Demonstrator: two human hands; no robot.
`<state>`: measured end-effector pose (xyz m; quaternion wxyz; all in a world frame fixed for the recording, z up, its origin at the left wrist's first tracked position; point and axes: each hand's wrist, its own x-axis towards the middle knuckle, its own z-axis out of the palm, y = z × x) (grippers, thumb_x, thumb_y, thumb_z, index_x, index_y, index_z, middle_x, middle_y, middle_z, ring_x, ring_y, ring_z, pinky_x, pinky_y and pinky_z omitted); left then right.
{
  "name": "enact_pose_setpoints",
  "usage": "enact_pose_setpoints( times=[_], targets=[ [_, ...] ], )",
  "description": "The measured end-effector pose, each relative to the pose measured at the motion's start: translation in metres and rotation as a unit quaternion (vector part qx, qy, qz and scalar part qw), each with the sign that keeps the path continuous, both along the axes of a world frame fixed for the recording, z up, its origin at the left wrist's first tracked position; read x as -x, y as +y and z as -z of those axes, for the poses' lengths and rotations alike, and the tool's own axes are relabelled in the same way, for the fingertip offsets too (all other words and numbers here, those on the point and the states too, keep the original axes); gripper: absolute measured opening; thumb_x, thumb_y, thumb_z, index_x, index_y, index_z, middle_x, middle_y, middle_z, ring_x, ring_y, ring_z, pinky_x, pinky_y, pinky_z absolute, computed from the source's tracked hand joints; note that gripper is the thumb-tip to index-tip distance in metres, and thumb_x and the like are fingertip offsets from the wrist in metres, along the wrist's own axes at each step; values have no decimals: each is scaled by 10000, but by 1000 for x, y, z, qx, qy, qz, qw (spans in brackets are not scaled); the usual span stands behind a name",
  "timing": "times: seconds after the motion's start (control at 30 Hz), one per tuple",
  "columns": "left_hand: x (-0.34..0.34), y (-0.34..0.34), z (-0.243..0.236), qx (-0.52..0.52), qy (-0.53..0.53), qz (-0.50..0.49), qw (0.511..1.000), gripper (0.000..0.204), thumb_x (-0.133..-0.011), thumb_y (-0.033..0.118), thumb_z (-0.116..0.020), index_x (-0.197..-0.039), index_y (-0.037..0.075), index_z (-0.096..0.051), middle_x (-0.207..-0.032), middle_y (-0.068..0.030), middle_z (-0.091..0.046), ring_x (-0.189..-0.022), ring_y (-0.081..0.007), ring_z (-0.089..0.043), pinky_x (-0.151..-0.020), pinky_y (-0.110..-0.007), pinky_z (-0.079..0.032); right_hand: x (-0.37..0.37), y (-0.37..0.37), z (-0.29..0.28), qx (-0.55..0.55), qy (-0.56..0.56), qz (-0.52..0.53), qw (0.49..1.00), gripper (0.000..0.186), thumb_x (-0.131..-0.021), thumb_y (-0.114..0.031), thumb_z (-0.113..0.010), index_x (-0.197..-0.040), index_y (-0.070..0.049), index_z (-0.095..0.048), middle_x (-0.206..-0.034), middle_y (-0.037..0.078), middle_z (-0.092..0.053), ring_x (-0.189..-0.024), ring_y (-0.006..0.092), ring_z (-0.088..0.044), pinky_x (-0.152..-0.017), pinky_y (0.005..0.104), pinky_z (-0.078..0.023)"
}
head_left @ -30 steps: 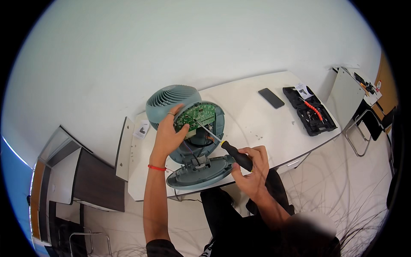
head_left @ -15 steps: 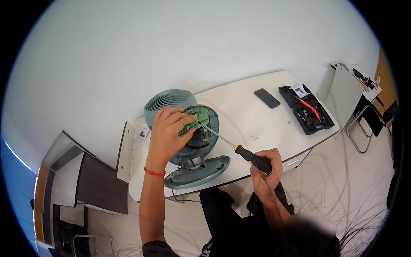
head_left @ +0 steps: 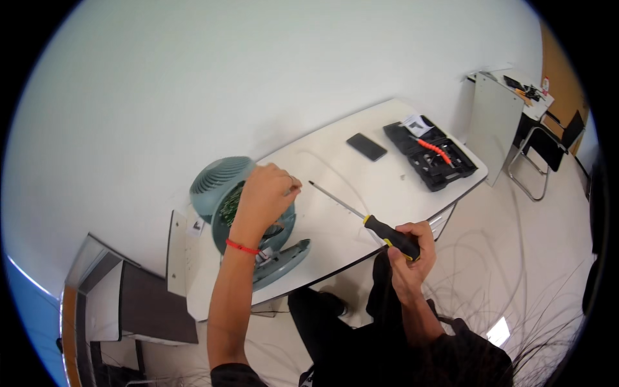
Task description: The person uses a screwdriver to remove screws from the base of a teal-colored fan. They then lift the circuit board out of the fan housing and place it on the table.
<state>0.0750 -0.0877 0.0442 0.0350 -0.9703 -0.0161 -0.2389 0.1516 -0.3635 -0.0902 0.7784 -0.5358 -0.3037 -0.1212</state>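
Screwdriver [head_left: 382, 229] sits clasped in right fingers [head_left: 423, 233]; left fingers [head_left: 289, 184] pinch together, contents unclear.

Your left forearm [head_left: 229, 303] rises steeply from below, and your left hand [head_left: 265, 193] has its back turned up, fingers [head_left: 285, 180] bent rightward with the tips close together. Your right forearm [head_left: 422, 319] slants up and leftward; your right hand [head_left: 412, 261] is curled in a grip, well apart from the left.

Black phone [head_left: 366, 146] lying flat, black chair [head_left: 545, 148] (metal-framed), dark brown panel [head_left: 155, 300], pale wall [head_left: 258, 77]
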Motion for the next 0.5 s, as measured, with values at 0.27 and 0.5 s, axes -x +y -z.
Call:
enact_pose_setpoints(
  times=[0.27,0.5],
  targets=[
    [-130,-36,73,-98,236,-88,963,71,-804,164,-756,-856,153,-803,-901,-116,-767,-894,-311,-750,-736,-429,-597,-36,-55,5,-6,83,90,992,284,-812,45,-667,-1089,2,-619,-967,30,-537,-834,107,-496,-770,249,-416],
    [-159,-32,167,-119,268,-130,947,181,-822,165,-785,-998,124,-773,-1027,-107,-770,-933,-275,-766,-773,-415,-610,-51,-87,15,14,68,130,989,261,-803,19,-662,-1061,-3,-630,-929,19,-528,-823,107,-485,-765,238,-399]
  ],
)
